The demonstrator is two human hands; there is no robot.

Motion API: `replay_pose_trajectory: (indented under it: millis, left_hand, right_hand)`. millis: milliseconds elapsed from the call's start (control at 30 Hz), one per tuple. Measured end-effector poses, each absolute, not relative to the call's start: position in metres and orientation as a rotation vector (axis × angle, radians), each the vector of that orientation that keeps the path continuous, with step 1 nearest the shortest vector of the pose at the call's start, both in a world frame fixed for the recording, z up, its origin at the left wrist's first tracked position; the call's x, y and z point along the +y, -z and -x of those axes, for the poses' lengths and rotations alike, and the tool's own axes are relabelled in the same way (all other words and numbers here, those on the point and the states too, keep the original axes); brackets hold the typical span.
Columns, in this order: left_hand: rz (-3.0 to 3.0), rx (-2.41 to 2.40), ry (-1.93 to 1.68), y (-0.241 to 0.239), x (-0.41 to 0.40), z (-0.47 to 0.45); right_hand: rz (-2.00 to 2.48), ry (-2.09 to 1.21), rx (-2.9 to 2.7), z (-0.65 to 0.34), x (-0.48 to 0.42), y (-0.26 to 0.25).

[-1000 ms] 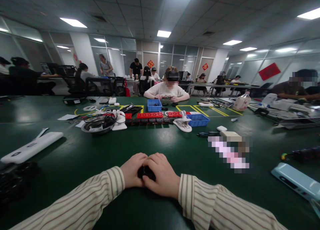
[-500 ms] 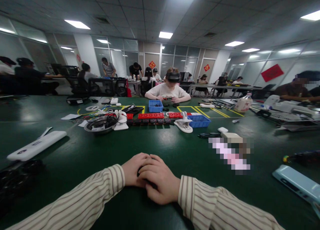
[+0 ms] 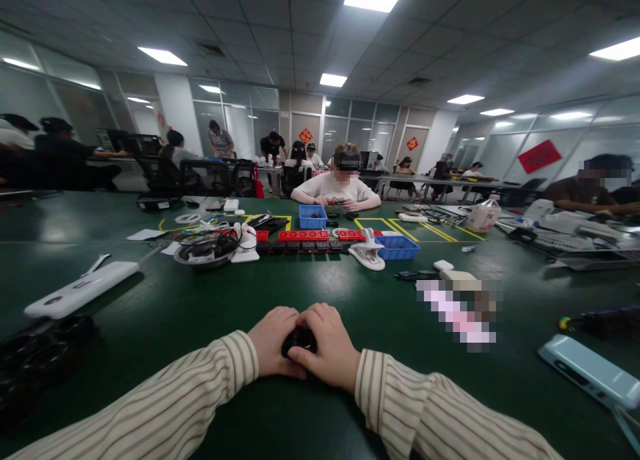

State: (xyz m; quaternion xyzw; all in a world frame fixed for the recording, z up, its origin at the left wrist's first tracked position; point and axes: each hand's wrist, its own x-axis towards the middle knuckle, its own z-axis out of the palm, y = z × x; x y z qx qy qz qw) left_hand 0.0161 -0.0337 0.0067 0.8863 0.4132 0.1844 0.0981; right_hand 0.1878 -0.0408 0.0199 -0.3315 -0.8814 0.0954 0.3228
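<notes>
Close in front of me, a black, glossy round thing (image 3: 301, 341) is enclosed between my two hands, low over the green table. My left hand (image 3: 274, 340) is wrapped round its left side. From the right, my right hand (image 3: 330, 347) curls over it, thumb across the near side and fingertips meeting the left hand at the top. Only the middle of the black thing shows; my fingers hide the rest, so its exact kind is unclear. Several similar-looking dark, ring-shaped things (image 3: 47, 353) lie at the left edge.
A long white device (image 3: 83, 290) lies left; a light blue one (image 3: 590, 370) lies right. Across the table's middle stand a metal bowl (image 3: 203, 265) of cables, red socket strips (image 3: 303, 236), a white clip (image 3: 369, 255) and a blue bin (image 3: 399, 249). A person (image 3: 340, 183) sits opposite.
My right hand no longer lies over my left; the hands have parted a little, and the black round thing now shows between them. The view has tilted up slightly.
</notes>
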Motion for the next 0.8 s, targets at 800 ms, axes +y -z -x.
replay_pose_trajectory:
  millis: [800]
  left_hand:
    - [-2.566, 1.027, -0.604, -0.003, -0.026, -0.01]
  right_hand:
    - [0.421, -0.294, -2.335, -0.191, -0.047, -0.029]
